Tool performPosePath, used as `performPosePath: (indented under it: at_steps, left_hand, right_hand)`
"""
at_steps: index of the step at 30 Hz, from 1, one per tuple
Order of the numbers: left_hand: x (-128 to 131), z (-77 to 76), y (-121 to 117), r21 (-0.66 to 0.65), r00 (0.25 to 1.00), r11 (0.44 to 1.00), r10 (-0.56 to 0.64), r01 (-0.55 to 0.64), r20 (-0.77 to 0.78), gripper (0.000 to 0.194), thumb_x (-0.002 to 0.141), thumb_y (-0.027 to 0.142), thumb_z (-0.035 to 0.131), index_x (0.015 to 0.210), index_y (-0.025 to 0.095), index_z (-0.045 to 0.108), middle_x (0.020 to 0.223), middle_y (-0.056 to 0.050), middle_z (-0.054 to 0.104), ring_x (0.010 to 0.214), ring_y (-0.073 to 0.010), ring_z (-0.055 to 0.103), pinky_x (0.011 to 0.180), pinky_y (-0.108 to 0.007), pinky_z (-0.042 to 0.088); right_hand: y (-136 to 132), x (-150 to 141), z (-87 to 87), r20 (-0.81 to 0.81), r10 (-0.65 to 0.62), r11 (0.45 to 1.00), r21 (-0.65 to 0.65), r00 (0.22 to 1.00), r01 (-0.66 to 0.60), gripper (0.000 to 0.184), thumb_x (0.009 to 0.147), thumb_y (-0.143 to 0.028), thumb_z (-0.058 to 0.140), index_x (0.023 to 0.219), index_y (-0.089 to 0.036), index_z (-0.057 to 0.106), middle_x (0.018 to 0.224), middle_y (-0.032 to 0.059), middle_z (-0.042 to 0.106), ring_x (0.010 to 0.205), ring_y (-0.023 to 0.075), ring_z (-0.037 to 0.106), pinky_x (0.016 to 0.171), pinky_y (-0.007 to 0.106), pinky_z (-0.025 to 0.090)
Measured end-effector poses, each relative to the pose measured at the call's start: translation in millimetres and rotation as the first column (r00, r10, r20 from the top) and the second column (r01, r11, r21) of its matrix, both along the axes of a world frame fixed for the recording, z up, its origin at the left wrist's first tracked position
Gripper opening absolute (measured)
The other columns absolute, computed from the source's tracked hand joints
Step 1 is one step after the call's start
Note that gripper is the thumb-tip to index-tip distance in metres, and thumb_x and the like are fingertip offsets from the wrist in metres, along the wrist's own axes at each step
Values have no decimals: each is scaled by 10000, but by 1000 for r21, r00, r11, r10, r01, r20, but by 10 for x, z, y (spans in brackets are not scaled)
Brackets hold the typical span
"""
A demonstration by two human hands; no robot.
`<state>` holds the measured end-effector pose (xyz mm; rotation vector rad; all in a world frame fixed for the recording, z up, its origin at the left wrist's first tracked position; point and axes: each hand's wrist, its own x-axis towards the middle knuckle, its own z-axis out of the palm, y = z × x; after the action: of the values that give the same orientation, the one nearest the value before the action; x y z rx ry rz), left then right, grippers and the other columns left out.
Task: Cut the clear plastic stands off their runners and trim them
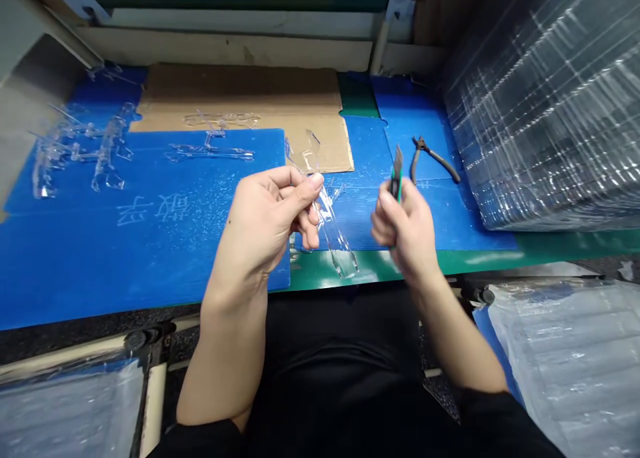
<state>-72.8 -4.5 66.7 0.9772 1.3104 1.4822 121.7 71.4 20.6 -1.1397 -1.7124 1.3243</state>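
My left hand (280, 208) is closed in a pinch, thumb against fingers, on a thin clear plastic frame (311, 153), whose angular outline shows above the fingertips. Just below, long clear plastic strips (337, 238) reach over the table's front edge; whether they belong to the held part I cannot tell. To the right, my right hand (405, 221) is wrapped round a green and black utility knife (397, 178). Its blade is out and points up and away from me, apart from the plastic. Slight motion blur softens this hand.
Clear molded plastic pieces (83, 148) lie at the left, and another branched piece (213, 153) lies mid-table near cardboard (240, 88). Pliers (434, 158) rest open at the right, beside a tall stack of clear plastic trays (555, 111). Plastic-covered stacks (575, 345) flank me below the table.
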Motion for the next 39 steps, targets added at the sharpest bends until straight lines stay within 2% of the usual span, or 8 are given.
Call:
performPosePath:
  at_steps: [2,6,12,18,22,28,32,39]
  left_hand:
    - [9,61,-75,12,1000,1000,14,-14,0,414,913,484,865,744,193,624,607,24,656,361,-77,554,334,-186,421]
    - [103,88,-124,-11,1000,1000,10,-10,3,413,922,487,856,744,198,619,619,25,653,372,-80,555,357,-198,429]
    - [206,-55,-114,6,999,1000,13,-13,47,394,930,486,846,773,203,621,657,15,656,495,-90,589,430,-194,440]
    - [256,-283,-79,1,941,994,-107,112,320,287,997,443,771,969,163,712,931,-67,769,791,-141,730,718,-241,627]
    - [173,-321,-161,110,921,991,-108,71,374,187,1004,362,767,1045,189,709,859,-17,703,745,-131,682,795,-304,646]
    - [90,-451,-469,290,975,949,-64,126,-214,227,1106,385,614,1248,245,725,774,10,563,654,-119,500,613,-260,434]
    - [131,-468,-568,309,761,895,-49,320,-647,154,1097,195,608,1206,190,717,991,-62,735,885,-160,668,798,-313,491]
    - [186,-395,-577,328,537,864,82,383,-840,113,1076,143,636,1176,157,687,914,-53,754,792,-153,625,746,-337,412]
  right_hand:
    - [-578,89,30,-373,44,962,-234,927,-140,331,1057,-579,669,1116,-257,619,667,-90,379,458,89,296,451,252,316]
    - [-1143,132,52,-538,-60,868,-444,841,-222,304,961,-475,837,970,-195,720,585,-109,368,432,44,238,423,220,230]
    - [-1141,159,33,-556,-133,839,-504,820,-206,224,982,-379,839,942,-193,721,576,-126,328,443,27,216,423,177,241]
    - [-1297,218,-204,-461,2,872,-433,887,-227,193,1041,-368,778,968,-206,703,639,-93,406,503,46,326,485,195,281]
    - [-1343,335,-344,-415,-35,945,-308,909,-105,299,1129,-443,618,1388,-303,674,837,-37,503,640,91,419,562,226,346]
    - [-1134,569,-286,-274,7,991,-130,962,-44,279,1191,-357,472,1412,-333,641,908,-20,534,693,113,455,613,249,405]
    - [-957,654,-83,-55,132,985,116,990,-125,240,1182,-257,449,1363,-286,604,1054,17,623,825,136,593,759,292,493]
    - [-892,695,210,339,89,826,500,937,-260,247,1128,-157,559,1346,-208,664,974,33,664,776,148,615,673,285,456]
